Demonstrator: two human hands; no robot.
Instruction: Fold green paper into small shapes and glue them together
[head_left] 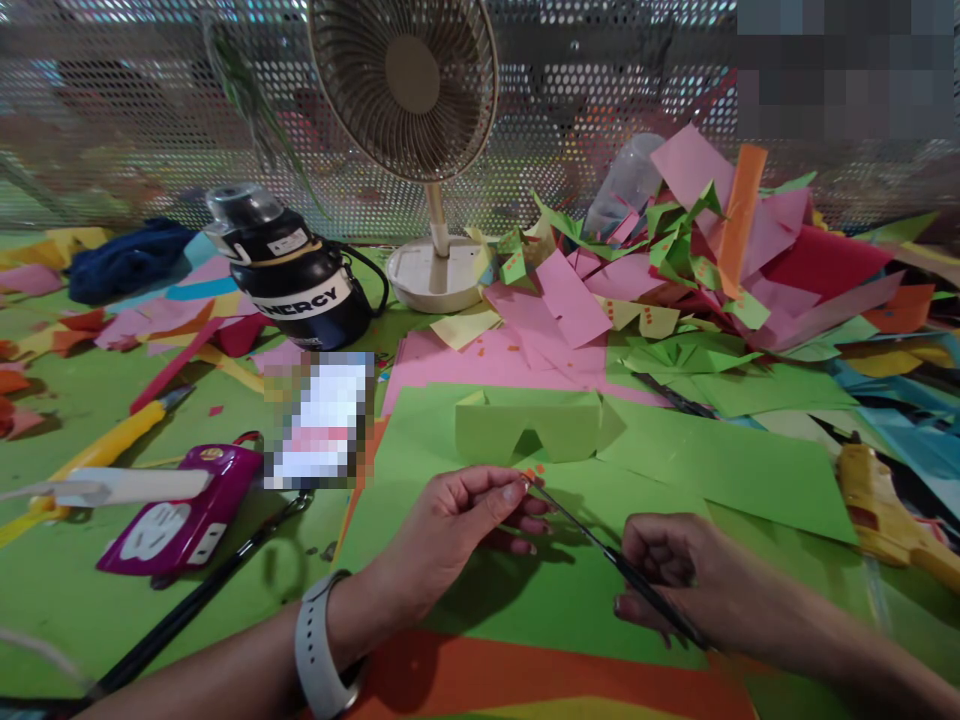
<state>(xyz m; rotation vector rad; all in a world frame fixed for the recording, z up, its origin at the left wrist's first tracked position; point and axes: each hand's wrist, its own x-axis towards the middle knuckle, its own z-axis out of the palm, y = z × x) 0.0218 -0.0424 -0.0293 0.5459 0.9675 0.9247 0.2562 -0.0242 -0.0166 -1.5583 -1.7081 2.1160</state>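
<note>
My left hand (469, 515) is closed in a pinch over the green paper sheets (555, 600). Its thumb and forefinger meet at the tip of a thin black-handled tool (637, 578); what they pinch is too small to make out. My right hand (686, 570) grips that tool by its dark handle, with the slim metal end pointing up and left to the left fingertips. Small orange paper bits (535, 471) show just beyond those fingertips. Behind both hands stands a folded light-green paper piece (529, 425) with a notch in its lower edge.
A white fan (435, 275) stands at the back, beside a black bottle (300, 290). Coloured paper scraps (577, 295) pile up at back right. A yellow glue gun (881, 505) lies right. A phone (322, 425), purple device (180, 510) and yellow cutter (112, 445) lie left.
</note>
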